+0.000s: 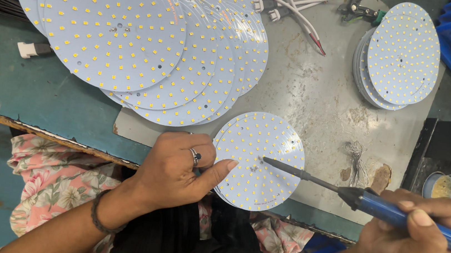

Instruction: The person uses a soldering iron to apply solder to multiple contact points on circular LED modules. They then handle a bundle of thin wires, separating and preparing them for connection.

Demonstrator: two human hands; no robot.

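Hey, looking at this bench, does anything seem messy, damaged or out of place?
The big round boards lie fanned askew, not stacked square like the smaller pile. The metal work plate is stained and pitted. A white connector lies alone on the green table.

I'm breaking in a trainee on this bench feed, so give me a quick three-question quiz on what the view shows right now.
1. True or false: the right hand holds a blue-handled soldering iron.
2. What does the left hand touch: A) the white connector wires, B) the small round LED board, C) the small pot of flux?
3. Where does the iron's tip rest?

Key
1. True.
2. B; the thumb presses its left edge.
3. Near the centre of the small round LED board, which lies on the grey metal plate, in front of the fanned pile of larger LED boards.
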